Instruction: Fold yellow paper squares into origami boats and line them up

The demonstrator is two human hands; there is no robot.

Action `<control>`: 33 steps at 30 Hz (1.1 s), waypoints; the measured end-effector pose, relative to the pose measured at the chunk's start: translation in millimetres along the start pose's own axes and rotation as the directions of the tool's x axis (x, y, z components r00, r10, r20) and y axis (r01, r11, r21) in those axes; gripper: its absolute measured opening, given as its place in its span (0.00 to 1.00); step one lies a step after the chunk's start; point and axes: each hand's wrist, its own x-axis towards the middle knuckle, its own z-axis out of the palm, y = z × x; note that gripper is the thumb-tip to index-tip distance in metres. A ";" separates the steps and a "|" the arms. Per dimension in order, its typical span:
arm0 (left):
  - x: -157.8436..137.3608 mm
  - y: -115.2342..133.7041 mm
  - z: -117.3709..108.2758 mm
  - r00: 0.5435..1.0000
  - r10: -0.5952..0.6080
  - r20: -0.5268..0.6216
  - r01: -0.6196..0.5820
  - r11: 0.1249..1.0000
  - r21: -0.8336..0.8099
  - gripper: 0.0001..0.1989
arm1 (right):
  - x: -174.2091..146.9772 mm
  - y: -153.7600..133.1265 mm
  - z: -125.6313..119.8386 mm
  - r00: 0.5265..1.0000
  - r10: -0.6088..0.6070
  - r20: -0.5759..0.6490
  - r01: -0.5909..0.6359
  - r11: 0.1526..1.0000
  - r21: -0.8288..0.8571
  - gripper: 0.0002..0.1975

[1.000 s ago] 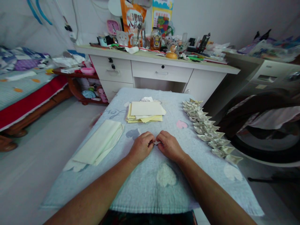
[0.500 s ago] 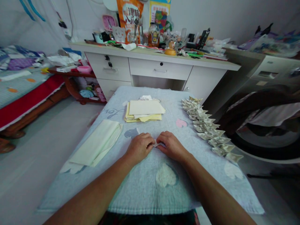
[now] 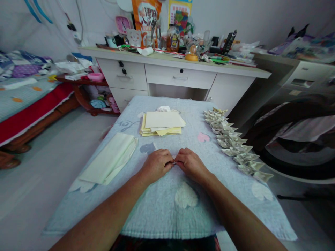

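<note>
Head view: fingers (image 3: pixel 167 161) of the left hand (image 3: pixel 156 165) and the right hand (image 3: pixel 190 163) meet tip to tip at the middle of the tabletop (image 3: pixel 162 212), pinched together on a small folded slip of pale paper (image 3: pixel 173 162) that is almost wholly hidden between them; both hands rest low on the light blue quilted cloth (image 3: pixel 146 209) printed with hearts. The piece is so small, and so covered by the knuckles, that its shape and fold lines cannot be made out. Judged from this pose, the chief risk is a crooked or torn crease, caused by uneven pressure from the two pinches on the yielding cloth; a slip of either fingertip could also let the fold spring open. Beyond the hands, near the far end, lies a stack of flat cream and yellow paper sheets (image 3: pixel 162 122); to the left, a folded bundle of long pale cream paper (image 3: pixel 110 158); along the right edge, a row of small folded paper boats (image 3: pixel 234 143), overlapping one another. A forearm swung wide to the right could brush this row and scatter it, as its nearest pieces lie close to the cloth's edge. A cluttered white desk with drawers (image 3: pixel 180 75) stands behind.
</note>
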 end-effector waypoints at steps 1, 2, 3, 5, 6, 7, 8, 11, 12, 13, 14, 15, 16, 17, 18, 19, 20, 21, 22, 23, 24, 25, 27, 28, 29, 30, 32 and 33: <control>0.2 0.1 -0.6 1.000 0.000 0.003 0.000 1.000 -0.006 0.04 | -0.1 -0.2 -0.2 1.000 0.006 0.006 -0.006 1.000 0.006 0.07; 0.5 0.2 -1.0 1.000 -0.004 0.005 0.004 1.000 -0.013 0.05 | -0.3 -0.2 -0.3 1.000 0.012 0.010 -0.012 1.000 0.018 0.07; 0.9 0.3 -1.3 1.000 -0.009 0.008 0.009 1.000 -0.020 0.05 | -0.5 -0.1 -0.2 1.000 0.018 0.012 -0.019 0.999 0.034 0.07; 1.8 0.6 -1.5 1.000 -0.023 0.015 0.023 0.999 -0.031 0.05 | -1.1 0.4 0.2 0.999 0.045 0.002 -0.045 0.997 0.066 0.06; 2.2 0.7 -1.5 0.999 -0.028 0.017 0.029 0.999 -0.035 0.05 | -1.5 0.7 0.5 0.998 0.065 -0.005 -0.065 0.995 0.078 0.06; 2.4 0.7 -1.5 0.999 -0.032 0.019 0.032 0.999 -0.038 0.05 | -1.8 1.1 0.8 0.996 0.084 -0.012 -0.083 0.993 0.085 0.06; 2.5 0.7 -1.4 0.999 -0.034 0.021 0.035 0.999 -0.041 0.05 | -2.2 1.3 1.0 0.995 0.097 -0.015 -0.095 0.992 0.088 0.06; 2.1 0.3 -1.4 0.999 -0.035 0.023 0.036 0.998 -0.044 0.05 | -3.1 0.7 1.0 0.996 0.083 -0.007 -0.083 0.993 0.086 0.05; 1.9 0.0 -1.4 0.999 -0.034 0.022 0.035 0.998 -0.042 0.05 | -3.1 0.0 0.7 0.997 0.073 -0.002 -0.073 0.994 0.081 0.04; 1.7 -0.2 -1.4 0.999 -0.033 0.020 0.034 0.999 -0.041 0.05 | -3.0 -0.9 0.3 0.998 0.067 0.002 -0.067 0.995 0.072 0.04; 1.5 -0.5 -1.3 0.999 -0.031 0.017 0.032 0.999 -0.041 0.05 | -2.8 -1.9 -0.1 0.998 0.066 0.004 -0.066 0.996 0.059 0.04; 1.4 -0.6 -1.3 0.999 -0.029 0.016 0.030 0.999 -0.042 0.04 | -2.4 -2.9 -0.4 0.998 0.070 0.003 -0.070 0.997 0.042 0.04; 1.2 -0.8 -1.2 1.000 -0.026 0.014 0.027 0.999 -0.045 0.04 | -2.0 -3.8 -0.6 0.997 0.074 0.002 -0.074 0.997 0.027 0.05; 1.1 -0.9 -1.0 1.000 -0.023 0.014 0.024 0.999 -0.047 0.04 | -1.6 -4.5 -0.6 0.997 0.077 0.001 -0.077 0.997 0.016 0.06; 1.0 -1.1 -0.7 1.000 -0.019 0.013 0.020 0.999 -0.049 0.04 | -1.3 -5.0 -0.5 0.997 0.079 -0.001 -0.079 0.997 0.012 0.07; 0.9 -1.2 -0.2 1.000 -0.014 0.011 0.015 0.999 -0.050 0.04 | -1.0 -5.1 -0.1 0.997 0.079 -0.002 -0.079 0.997 0.016 0.07; 0.8 -1.4 0.4 1.000 -0.009 0.008 0.009 0.999 -0.051 0.04 | -0.8 -5.0 0.5 0.997 0.079 -0.002 -0.079 0.997 0.027 0.08; 0.7 -1.6 1.1 1.000 -0.004 0.005 0.004 0.999 -0.053 0.05 | -0.7 -4.6 1.2 0.997 0.079 -0.002 -0.079 0.996 0.044 0.07; 0.7 -2.0 1.9 1.000 0.000 0.002 0.000 0.998 -0.056 0.05 | -0.7 -4.0 1.9 0.997 0.083 -0.003 -0.083 0.995 0.063 0.07; 0.7 -2.4 2.7 1.000 0.004 -0.001 -0.004 0.998 -0.060 0.05 | -0.8 -3.1 2.5 0.996 0.091 -0.005 -0.090 0.993 0.082 0.06; 0.8 -2.9 3.5 1.000 0.008 -0.002 -0.008 0.998 -0.066 0.05 | -0.9 -2.0 2.8 0.995 0.099 -0.006 -0.098 0.990 0.100 0.06; 0.9 -3.4 4.1 1.000 0.012 -0.004 -0.012 0.997 -0.072 0.05 | -1.1 -0.8 2.7 0.994 0.107 -0.005 -0.106 0.988 0.116 0.05; 1.3 -4.2 5.0 1.000 0.017 -0.011 -0.018 0.997 -0.079 0.06 | -1.7 2.2 0.9 0.992 0.125 0.008 -0.124 0.981 0.148 0.04; 1.5 -4.5 5.2 1.000 0.019 -0.016 -0.020 0.997 -0.079 0.06 | -2.1 3.7 -1.0 0.991 0.136 0.019 -0.137 0.976 0.167 0.04; 1.7 -4.6 5.3 1.000 0.020 -0.020 -0.022 0.997 -0.078 0.06 | -2.6 5.1 -3.2 0.988 0.149 0.033 -0.152 0.971 0.185 0.05; 1.9 -4.7 5.3 1.000 0.021 -0.024 -0.023 0.997 -0.075 0.06 | -3.0 6.3 -5.6 0.985 0.165 0.041 -0.170 0.965 0.199 0.07; 2.1 -4.6 4.9 0.999 0.022 -0.025 -0.023 0.997 -0.067 0.06 | -3.8 7.9 -9.7 0.984 0.175 0.044 -0.180 0.963 0.201 0.08; 2.2 -4.5 4.7 0.999 0.022 -0.023 -0.024 0.998 -0.064 0.06 | -4.1 8.3 -10.9 0.985 0.170 0.040 -0.175 0.965 0.193 0.07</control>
